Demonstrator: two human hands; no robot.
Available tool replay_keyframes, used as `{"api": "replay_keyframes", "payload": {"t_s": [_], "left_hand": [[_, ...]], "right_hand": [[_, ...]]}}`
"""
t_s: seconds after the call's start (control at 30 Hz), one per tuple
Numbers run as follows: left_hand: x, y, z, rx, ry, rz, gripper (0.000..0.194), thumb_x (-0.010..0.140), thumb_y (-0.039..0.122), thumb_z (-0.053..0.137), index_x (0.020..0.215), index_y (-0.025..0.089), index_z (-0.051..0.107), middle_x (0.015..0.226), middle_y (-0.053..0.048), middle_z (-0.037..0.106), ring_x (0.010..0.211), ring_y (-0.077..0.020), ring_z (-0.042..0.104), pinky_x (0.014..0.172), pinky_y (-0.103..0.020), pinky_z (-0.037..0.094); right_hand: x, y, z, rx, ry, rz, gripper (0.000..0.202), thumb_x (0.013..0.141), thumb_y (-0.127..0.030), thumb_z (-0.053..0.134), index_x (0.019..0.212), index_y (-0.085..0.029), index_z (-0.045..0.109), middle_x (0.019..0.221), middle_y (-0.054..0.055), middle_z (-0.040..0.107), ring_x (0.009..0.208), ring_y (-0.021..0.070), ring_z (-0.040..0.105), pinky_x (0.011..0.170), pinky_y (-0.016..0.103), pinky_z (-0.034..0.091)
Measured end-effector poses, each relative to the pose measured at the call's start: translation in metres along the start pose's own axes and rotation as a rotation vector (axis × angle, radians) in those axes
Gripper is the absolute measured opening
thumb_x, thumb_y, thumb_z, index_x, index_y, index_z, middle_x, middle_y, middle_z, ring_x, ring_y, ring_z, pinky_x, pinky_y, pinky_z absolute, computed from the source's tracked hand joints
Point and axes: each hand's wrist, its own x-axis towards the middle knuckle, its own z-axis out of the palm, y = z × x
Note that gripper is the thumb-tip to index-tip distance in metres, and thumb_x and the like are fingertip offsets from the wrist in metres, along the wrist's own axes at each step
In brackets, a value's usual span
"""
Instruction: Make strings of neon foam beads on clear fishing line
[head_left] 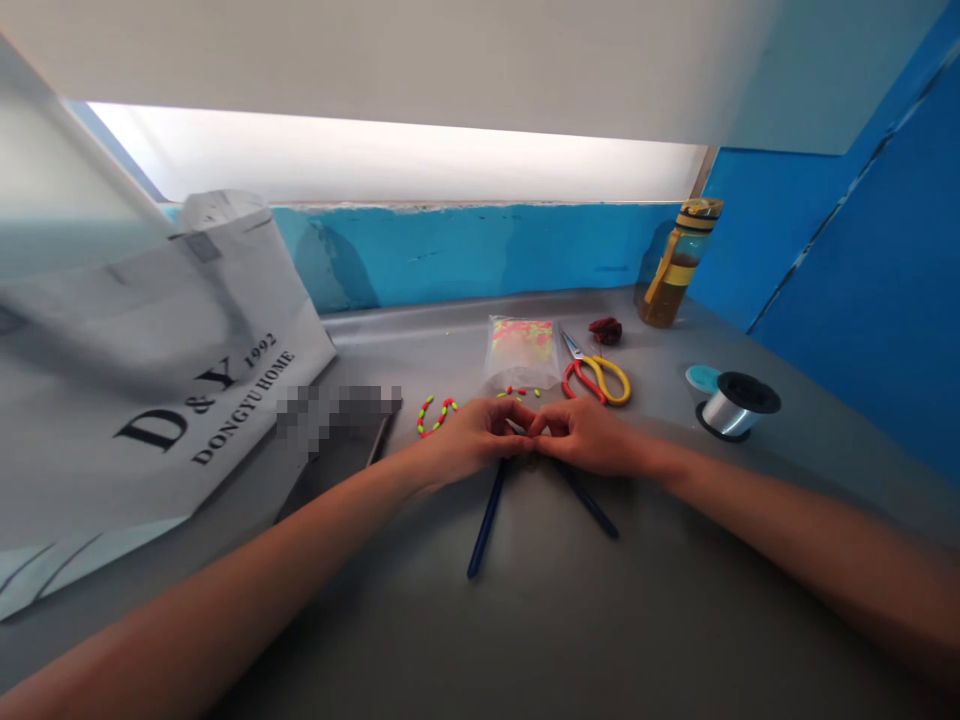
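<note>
My left hand (489,432) and my right hand (592,437) meet at the fingertips over the grey table, both closed in a pinch. What they hold between them is too small and hidden to make out. Just left of my left hand lies a curved string of red and yellow-green beads (427,418). Pliers with dark blue handles (487,522) lie spread beneath my hands, their jaws hidden. Several loose beads (522,391) are scattered just beyond my fingers, in front of a clear bag of beads (523,350).
Scissors with red and yellow handles (615,380) lie behind my right hand, near a dark red bundle (605,330). To the right are a wire spool (739,405) and a teal disc (703,378). A bottle (673,270) stands far right. A dark flat object (352,435) and white bag (150,380) sit left.
</note>
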Motion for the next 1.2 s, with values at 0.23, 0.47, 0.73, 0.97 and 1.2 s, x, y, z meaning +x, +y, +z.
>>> {"api": "replay_keyframes", "payload": {"t_s": [0.23,0.47,0.73,0.97,1.2], "left_hand": [[-0.003,0.009,0.003,0.04,0.049,-0.022,0.031,0.074,0.037,0.077,0.099,0.019,0.07,0.092,-0.005,0.071,0.07,-0.0143,0.059,0.058,-0.025,0.039],[-0.007,0.016,0.002,-0.106,0.19,-0.064,0.03,0.076,0.035,0.078,0.1,0.018,0.072,0.089,-0.006,0.069,0.067,-0.012,0.056,0.057,-0.024,0.039],[-0.007,0.019,0.003,-0.234,0.322,-0.097,0.033,0.07,0.029,0.084,0.1,0.019,0.076,0.102,-0.009,0.072,0.079,-0.0144,0.061,0.066,-0.026,0.045],[-0.006,0.019,0.0,-0.352,0.423,-0.032,0.028,0.068,0.03,0.086,0.092,0.019,0.075,0.106,-0.009,0.073,0.081,-0.0137,0.06,0.064,-0.023,0.045],[-0.004,0.016,0.003,-0.378,0.421,-0.023,0.027,0.069,0.031,0.085,0.09,0.018,0.074,0.098,-0.009,0.074,0.075,-0.0113,0.059,0.059,-0.02,0.042]], "right_hand": [[0.0,0.007,0.001,0.099,0.036,-0.004,0.016,0.085,-0.031,0.066,0.085,-0.017,0.075,0.059,-0.004,0.052,0.055,0.0084,0.041,0.052,0.022,0.027],[0.001,0.011,0.002,0.144,0.176,-0.044,0.024,0.087,-0.037,0.064,0.094,-0.017,0.075,0.052,-0.006,0.044,0.05,0.0088,0.037,0.049,0.024,0.026],[-0.002,0.007,0.003,0.154,0.243,-0.077,0.027,0.091,-0.035,0.059,0.106,-0.016,0.071,0.067,-0.002,0.06,0.055,0.0097,0.046,0.052,0.024,0.033],[-0.001,0.001,-0.002,0.112,0.192,-0.029,0.021,0.091,-0.028,0.058,0.079,-0.015,0.069,0.069,0.001,0.066,0.065,0.0125,0.057,0.063,0.025,0.042],[-0.005,-0.004,0.001,0.083,0.076,-0.049,0.021,0.089,-0.022,0.057,0.073,-0.016,0.068,0.067,0.0,0.067,0.062,0.0118,0.057,0.06,0.025,0.04]]}}
